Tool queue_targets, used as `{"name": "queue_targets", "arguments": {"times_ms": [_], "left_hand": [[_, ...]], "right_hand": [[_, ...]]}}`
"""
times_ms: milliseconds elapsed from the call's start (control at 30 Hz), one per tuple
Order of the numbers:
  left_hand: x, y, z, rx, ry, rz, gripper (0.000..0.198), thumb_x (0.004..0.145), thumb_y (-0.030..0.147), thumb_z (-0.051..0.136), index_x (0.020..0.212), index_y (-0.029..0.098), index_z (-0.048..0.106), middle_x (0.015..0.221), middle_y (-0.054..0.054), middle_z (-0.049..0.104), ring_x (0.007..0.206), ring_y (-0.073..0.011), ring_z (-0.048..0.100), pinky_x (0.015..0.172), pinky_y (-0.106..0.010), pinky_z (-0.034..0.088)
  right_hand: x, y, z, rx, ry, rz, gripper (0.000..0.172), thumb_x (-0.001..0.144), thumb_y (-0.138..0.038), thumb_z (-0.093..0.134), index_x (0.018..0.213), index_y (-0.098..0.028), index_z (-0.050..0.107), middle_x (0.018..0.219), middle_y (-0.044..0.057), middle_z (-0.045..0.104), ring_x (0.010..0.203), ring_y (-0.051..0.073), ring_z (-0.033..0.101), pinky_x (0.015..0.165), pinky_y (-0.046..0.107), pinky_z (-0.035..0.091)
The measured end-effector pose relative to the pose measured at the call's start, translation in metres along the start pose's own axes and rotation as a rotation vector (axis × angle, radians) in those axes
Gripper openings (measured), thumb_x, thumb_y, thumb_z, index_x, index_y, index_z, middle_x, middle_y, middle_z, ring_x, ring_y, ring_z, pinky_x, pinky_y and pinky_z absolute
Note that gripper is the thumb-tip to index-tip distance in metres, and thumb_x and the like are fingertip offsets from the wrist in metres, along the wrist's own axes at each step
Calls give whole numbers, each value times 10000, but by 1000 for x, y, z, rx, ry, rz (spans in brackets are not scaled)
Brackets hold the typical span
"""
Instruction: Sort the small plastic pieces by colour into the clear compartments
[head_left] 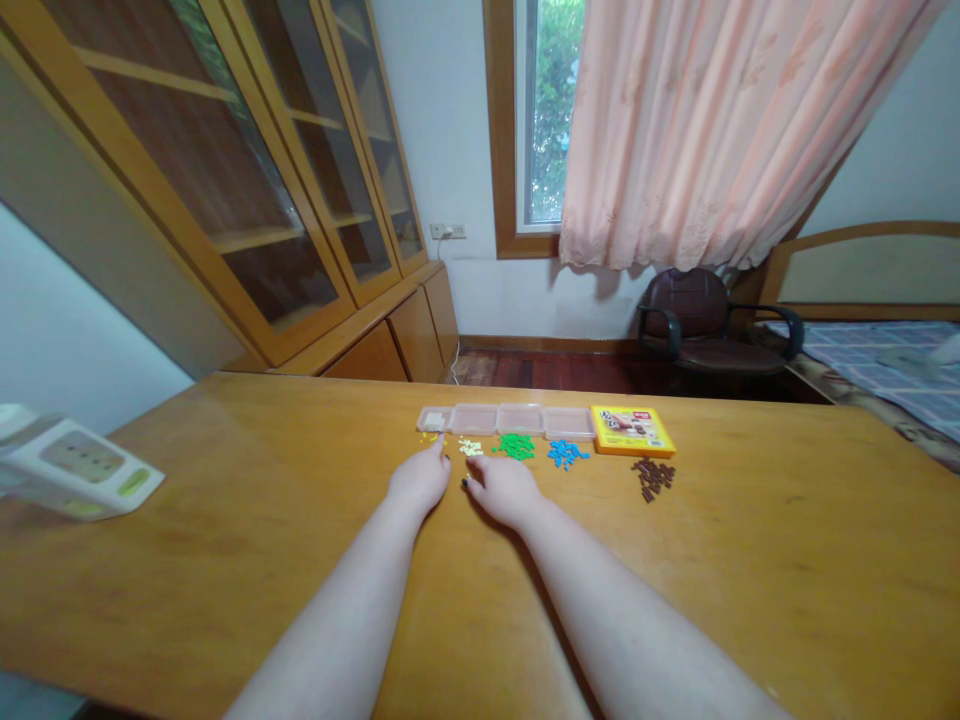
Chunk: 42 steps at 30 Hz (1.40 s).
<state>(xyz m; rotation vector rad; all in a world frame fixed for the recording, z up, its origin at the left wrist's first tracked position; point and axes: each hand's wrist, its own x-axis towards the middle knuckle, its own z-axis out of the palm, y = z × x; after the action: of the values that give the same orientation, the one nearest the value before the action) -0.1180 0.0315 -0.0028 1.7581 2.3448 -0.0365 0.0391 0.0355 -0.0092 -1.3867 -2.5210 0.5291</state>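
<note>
My left hand (pixel 420 478) reaches over the table beside a few small yellow pieces (pixel 427 437). Its index finger stretches out, with the thumb apart from it. My right hand (pixel 506 488) rests close to a little heap of cream pieces (pixel 471 448); a gap shows between its thumb and finger. Green pieces (pixel 516 446), blue pieces (pixel 566 454) and brown pieces (pixel 652 478) lie in separate heaps further right. Behind them stands a row of clear plastic boxes, from a small box (pixel 425 421) at the left to a wider box (pixel 568 424).
A yellow printed box (pixel 634 430) lies at the right end of the row. A white power-strip package (pixel 82 470) is at the table's left. Beyond the wooden table (pixel 750 560) are a glass-door cabinet (pixel 300 200), an office chair (pixel 690 310) and a bed (pixel 892 350).
</note>
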Motion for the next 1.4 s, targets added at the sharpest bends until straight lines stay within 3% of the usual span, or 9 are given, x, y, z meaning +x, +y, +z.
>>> {"name": "queue_targets", "arguments": {"times_ms": [133,267,433,633,800,967,1233,1333,1400], "left_hand": [[-15,10,-10,39,67,-81,507,865,285,319,1338,124,399,1064,-181,658,964,-283,631,790,-376,471],[-37,21,-14,175,214,-60,445,862,320,349,1220,108,506,1149,-190,606,1073,-304,553,865,-408,434],[-35,22,5,164,85,118,469,880,294,349,1284,86,466,1336,-188,490,1213,-273,463,993,-391,360],[-15,17,17,160,98,85,554,899,301,323,1369,7,342,1446,-220,328,1330,-279,328,1074,-402,273],[-42,33,14,188,-31,120,760,855,478,395,1415,-11,238,1498,-238,128,1390,-337,142,1109,-451,190],[-67,53,21,168,-204,221,840,831,555,381,1426,-13,209,1489,-247,104,1389,-351,80,1113,-479,166],[-44,45,17,214,-68,109,832,858,523,330,1422,-61,151,1492,-260,75,1391,-345,88,1119,-464,159],[-61,48,13,186,-68,260,787,841,475,392,1426,-17,202,1500,-226,109,1396,-319,92,1129,-455,153],[-73,53,13,138,-148,404,774,835,479,396,1429,14,222,1499,-206,152,1397,-291,121,1132,-429,174]], "right_hand": [[-1,-1,0,15,-8,18,368,868,-391,455,1177,-222,559,1069,88,674,990,216,621,819,300,433],[0,-1,1,70,43,46,378,871,-363,456,1217,-220,511,1093,81,665,987,205,620,826,299,434],[4,2,0,245,168,161,342,890,-292,404,1203,-215,518,1080,63,661,983,179,607,826,266,424],[5,9,-1,517,329,212,350,895,-272,344,1168,-181,543,933,60,662,889,180,598,786,259,419],[7,16,2,703,467,263,442,910,-278,201,1215,-142,491,859,63,645,827,179,588,760,255,432],[8,18,5,776,547,242,401,902,-289,242,1156,-156,522,758,32,617,761,170,579,714,249,434],[13,21,13,978,722,136,281,864,-303,382,1000,-172,591,601,-22,547,604,157,532,633,267,410],[13,22,13,990,740,151,276,862,-297,383,1002,-178,589,609,-26,543,605,153,527,634,266,409],[12,21,12,976,737,151,270,863,-291,385,1000,-183,590,612,-27,537,607,152,524,635,265,408]]}}
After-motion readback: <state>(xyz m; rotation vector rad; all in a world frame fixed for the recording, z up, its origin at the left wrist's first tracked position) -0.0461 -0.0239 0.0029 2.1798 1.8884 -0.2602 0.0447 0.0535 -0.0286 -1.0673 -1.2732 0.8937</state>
